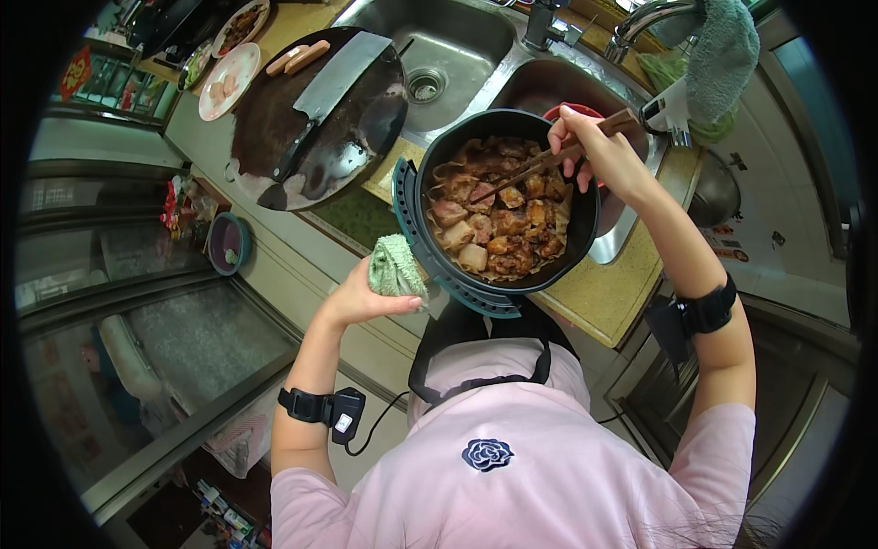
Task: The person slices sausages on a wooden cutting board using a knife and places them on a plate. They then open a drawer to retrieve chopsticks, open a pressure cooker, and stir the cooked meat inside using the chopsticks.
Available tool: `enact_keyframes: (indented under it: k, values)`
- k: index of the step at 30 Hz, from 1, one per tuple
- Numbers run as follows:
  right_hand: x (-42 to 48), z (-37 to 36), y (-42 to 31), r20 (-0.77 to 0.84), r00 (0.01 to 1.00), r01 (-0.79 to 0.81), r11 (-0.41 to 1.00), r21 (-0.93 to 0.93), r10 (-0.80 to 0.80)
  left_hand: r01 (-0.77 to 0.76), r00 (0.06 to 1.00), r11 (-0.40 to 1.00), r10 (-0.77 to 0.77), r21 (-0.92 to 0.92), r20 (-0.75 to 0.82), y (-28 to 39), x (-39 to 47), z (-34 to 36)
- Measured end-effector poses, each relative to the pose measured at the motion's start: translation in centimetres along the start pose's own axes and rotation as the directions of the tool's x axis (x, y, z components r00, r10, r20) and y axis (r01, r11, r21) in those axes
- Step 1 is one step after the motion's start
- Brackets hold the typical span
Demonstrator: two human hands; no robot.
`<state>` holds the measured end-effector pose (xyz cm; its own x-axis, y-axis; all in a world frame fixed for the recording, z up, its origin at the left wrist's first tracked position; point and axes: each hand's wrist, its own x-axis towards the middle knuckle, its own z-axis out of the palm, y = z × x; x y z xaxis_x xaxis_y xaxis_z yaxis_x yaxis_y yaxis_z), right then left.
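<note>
My right hand (595,147) grips a pair of wooden chopsticks (542,163) over a dark air-fryer basket (591,226). Their tips touch the pieces of meat (511,221), some browned and some pinkish, lying on a paper liner (444,168) inside. With my left hand (363,295) I hold a folded green cloth (396,269) at the basket's handle side, by the teal-edged curved front (446,274). The cloth covers whatever part of the handle is beneath it. The basket is in front of my body, close to the counter edge and the sink.
A cleaver (343,74) and sausages (298,57) lie on a round dark board (267,123) at left. Beside it is a plate (248,63) with pale pieces. Behind are a steel sink (473,41), a faucet (645,20) and a red container (579,110) partly under the basket.
</note>
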<state>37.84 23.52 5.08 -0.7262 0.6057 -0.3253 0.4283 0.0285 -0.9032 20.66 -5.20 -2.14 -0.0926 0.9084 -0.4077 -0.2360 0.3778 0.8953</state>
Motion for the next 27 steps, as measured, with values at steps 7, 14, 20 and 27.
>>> enact_keyframes:
  k: [7,14,20,27]
  values:
    - [2.2,0.0,-0.2,-0.090,0.994,-0.062,0.997,-0.053,0.057,0.002,1.000,1.000,-0.002,-0.023,-0.004,0.2,-0.1,0.1]
    - [-1.3,2.1,-3.1,-0.104,0.988,0.104,0.992,-0.077,-0.112,0.029,1.000,0.999,-0.029,-0.013,0.004,0.2,-0.2,0.0]
    - [-4.1,3.0,-1.3,0.170,0.644,0.728,0.530,-0.434,-0.746,0.025,1.000,1.000,-0.025,-0.005,-0.006,0.0,-0.2,0.0]
    - [-7.7,3.1,-0.8,0.469,0.544,0.817,0.311,-0.486,-0.696,0.012,1.000,1.000,-0.012,-0.022,0.000,-0.1,-0.1,0.1]
